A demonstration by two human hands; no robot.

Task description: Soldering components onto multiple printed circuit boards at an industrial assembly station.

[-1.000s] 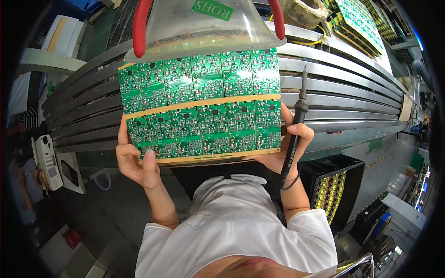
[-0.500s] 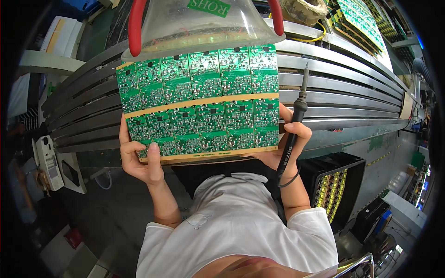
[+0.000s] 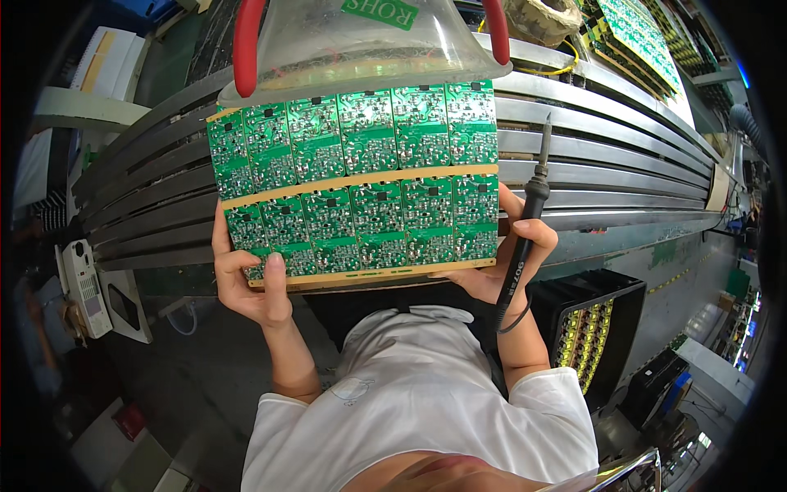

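A green circuit board panel (image 3: pixel 361 176), with two rows of small boards and tan edge strips, is held up over the slatted metal bench. My left hand (image 3: pixel 261 289) grips its lower left corner, thumb on the upper face and fingers around the left edge. At the lower right, my right hand (image 3: pixel 502 275) supports the panel's edge from beside and beneath. The same hand holds a black soldering iron (image 3: pixel 525 234) between thumb and fingers, its metal tip pointing up and away from me, apart from the panel.
A clear fume hood (image 3: pixel 369 49) with red tubes (image 3: pixel 248 49) hangs over the panel's far edge. Metal rails (image 3: pixel 590 148) run across the bench. More board panels (image 3: pixel 635 41) are stacked far right, near a tan ring-shaped holder (image 3: pixel 541 20). A black crate (image 3: pixel 611 307) with boards stands low right.
The panel, both hands and the soldering iron have shifted slightly right. The fume hood has also moved a little to the right. Both grips look the same.
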